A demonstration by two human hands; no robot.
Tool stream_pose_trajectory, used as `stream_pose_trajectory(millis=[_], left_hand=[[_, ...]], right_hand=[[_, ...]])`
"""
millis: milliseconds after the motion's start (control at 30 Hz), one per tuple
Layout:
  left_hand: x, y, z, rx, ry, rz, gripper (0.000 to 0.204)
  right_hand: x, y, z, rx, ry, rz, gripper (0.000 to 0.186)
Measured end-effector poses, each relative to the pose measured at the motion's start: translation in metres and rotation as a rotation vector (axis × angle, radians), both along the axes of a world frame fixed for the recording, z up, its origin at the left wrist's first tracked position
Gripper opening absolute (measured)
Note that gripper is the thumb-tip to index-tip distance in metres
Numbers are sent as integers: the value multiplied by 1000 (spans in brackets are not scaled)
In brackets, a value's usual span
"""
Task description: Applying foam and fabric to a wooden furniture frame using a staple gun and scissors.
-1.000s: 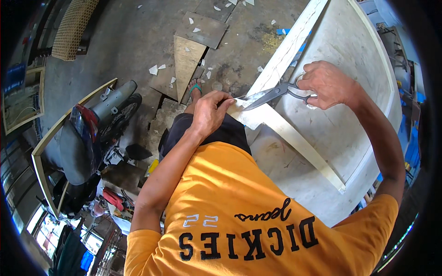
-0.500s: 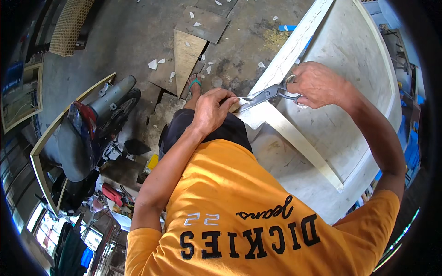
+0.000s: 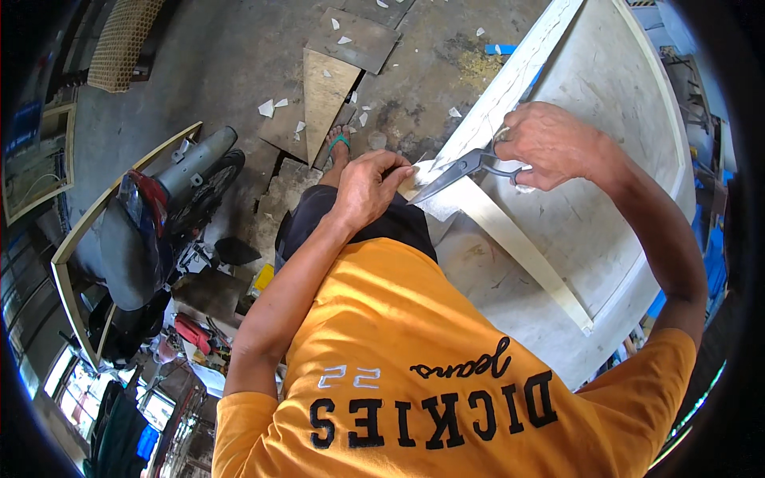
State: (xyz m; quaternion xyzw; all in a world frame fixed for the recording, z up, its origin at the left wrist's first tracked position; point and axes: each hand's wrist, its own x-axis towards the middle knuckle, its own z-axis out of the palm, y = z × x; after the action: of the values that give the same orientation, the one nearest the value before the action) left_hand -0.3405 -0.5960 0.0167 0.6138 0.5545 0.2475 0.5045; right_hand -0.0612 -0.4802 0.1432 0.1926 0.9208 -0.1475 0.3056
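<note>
My right hand [image 3: 550, 145] is closed around the handles of dark metal scissors [image 3: 456, 171], whose blades point left and toward me. Their blades lie over a white, thin sheet-like material [image 3: 442, 205] at the near corner of a light wooden frame [image 3: 522, 251]. Close to the blade tips, the thumb and fingers of my left hand [image 3: 368, 187] pinch the edge of this white material; the pinched part is mostly hidden by the fingers. A long frame side wrapped in the white material [image 3: 510, 88] runs away to the upper right.
Beneath the frame is a large pale tabletop [image 3: 478, 303]. White scraps [image 3: 266, 107] and flat wooden boards [image 3: 327, 88] lie on the concrete floor. A motorcycle [image 3: 131, 255] stands at the left, with a thin wooden frame [image 3: 72, 239] against it. Woven cane [image 3: 119, 48] is at the upper left.
The scissors have turned slightly, their blade tips shifting toward me over the white material. My right hand has moved a little; my left hand keeps its pinch nearly in place.
</note>
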Motion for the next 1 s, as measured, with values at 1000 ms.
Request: stream_pose_trajectory(millis=[1000], left_hand=[[-44, 52, 26, -525, 4, -168, 30]], right_hand=[[147, -238, -117, 555, -56, -2275, 38]])
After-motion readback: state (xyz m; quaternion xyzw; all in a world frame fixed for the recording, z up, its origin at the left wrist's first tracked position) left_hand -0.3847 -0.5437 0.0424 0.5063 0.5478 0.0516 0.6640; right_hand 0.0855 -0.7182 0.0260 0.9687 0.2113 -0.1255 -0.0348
